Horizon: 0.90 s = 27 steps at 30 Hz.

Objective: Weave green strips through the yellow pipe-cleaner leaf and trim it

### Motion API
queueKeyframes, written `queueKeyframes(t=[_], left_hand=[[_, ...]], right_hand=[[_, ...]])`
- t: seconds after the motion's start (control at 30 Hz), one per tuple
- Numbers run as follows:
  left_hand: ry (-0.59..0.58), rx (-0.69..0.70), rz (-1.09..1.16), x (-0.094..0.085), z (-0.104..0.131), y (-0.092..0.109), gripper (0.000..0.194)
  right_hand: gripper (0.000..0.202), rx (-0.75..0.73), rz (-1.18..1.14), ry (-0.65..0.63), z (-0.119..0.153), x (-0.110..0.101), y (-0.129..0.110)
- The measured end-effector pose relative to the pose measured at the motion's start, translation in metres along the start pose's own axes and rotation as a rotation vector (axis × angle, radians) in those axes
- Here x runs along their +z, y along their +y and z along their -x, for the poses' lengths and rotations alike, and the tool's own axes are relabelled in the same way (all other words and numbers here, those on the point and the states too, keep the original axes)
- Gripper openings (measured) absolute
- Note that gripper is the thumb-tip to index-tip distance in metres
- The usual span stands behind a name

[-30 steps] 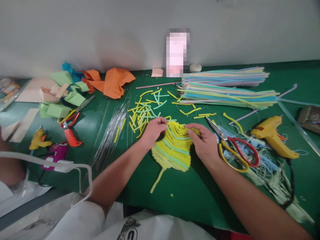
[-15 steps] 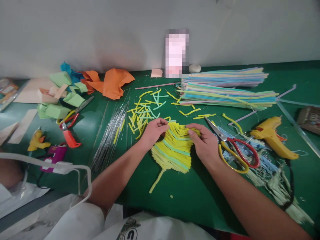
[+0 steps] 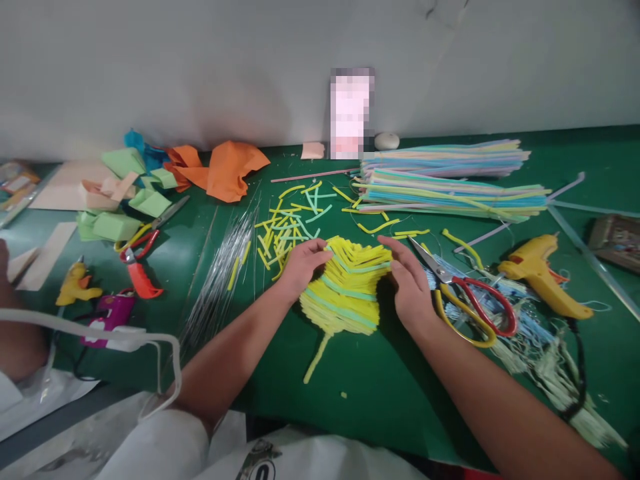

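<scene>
A leaf shape point(image 3: 350, 293) made of yellow fuzzy pipe cleaner pieces, crossed by mint-green stripes, lies in front of me with its pale yellow stem toward me. My left hand point(image 3: 306, 268) pinches its upper left edge between thumb and fingers. At the upper right edge, my right hand point(image 3: 413, 290) is open, thumb and fingers apart and close to the leaf. Whether its thumb touches the edge is hard to tell. Scissors point(image 3: 443, 273) with one red and one yellow handle lie just right of that hand. Beyond the leaf are short cut pipe cleaner pieces point(image 3: 278, 233).
Bundles of pastel pipe cleaners point(image 3: 455, 195) lie at the back right, with a yellow glue gun point(image 3: 534, 261) nearer. Thin metal wires point(image 3: 220, 270) spread on the left. Further left are coloured paper pieces point(image 3: 231, 170), red-handled pliers point(image 3: 140, 270) and another person's arm point(image 3: 23, 327).
My right hand has let go of the leaf's upper right edge and its fingers have spread. The leaf's right side now shows more. My left hand keeps its pinch.
</scene>
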<state>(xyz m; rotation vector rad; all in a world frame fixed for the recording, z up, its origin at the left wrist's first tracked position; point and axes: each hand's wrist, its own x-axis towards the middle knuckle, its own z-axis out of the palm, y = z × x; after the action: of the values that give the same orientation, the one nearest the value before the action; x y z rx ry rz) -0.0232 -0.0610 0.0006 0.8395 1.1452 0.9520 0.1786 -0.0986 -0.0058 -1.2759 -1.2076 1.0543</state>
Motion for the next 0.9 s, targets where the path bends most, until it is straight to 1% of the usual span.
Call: queueKeyframes(t=[0.13, 0.23, 0.4, 0.5, 0.57, 0.67, 0.8, 0.9], left_hand=[[-0.031, 0.016, 0.138, -0.007, -0.005, -0.008, 0.026], [-0.047, 0.021, 0.189, -0.008, -0.006, -0.008, 0.028], [-0.032, 0.019, 0.216, -0.006, -0.004, -0.004, 0.029], [-0.047, 0.027, 0.212, -0.004, -0.003, -0.003, 0.031], [-0.076, 0.048, 0.197, -0.004, -0.003, -0.004, 0.037], [-0.106, 0.075, 0.165, -0.005, -0.003, -0.007, 0.043], [-0.109, 0.047, 0.136, -0.006, -0.002, -0.009, 0.040], [-0.069, -0.005, 0.190, -0.003, 0.000, -0.006, 0.042]], right_hand=[[0.025, 0.148, -0.098, 0.081, 0.000, 0.000, 0.001], [0.022, 0.203, -0.115, 0.087, -0.001, 0.000, 0.000], [0.020, 0.177, -0.131, 0.054, 0.000, 0.000, -0.004], [0.027, 0.157, -0.058, 0.028, -0.001, 0.000, -0.007], [0.032, 0.138, -0.015, -0.001, -0.001, -0.001, -0.007], [0.035, 0.148, -0.045, -0.064, -0.001, -0.003, -0.002], [0.036, 0.319, -0.162, -0.084, 0.000, -0.001, 0.006], [0.032, 0.446, -0.329, -0.110, -0.001, 0.002, 0.003]])
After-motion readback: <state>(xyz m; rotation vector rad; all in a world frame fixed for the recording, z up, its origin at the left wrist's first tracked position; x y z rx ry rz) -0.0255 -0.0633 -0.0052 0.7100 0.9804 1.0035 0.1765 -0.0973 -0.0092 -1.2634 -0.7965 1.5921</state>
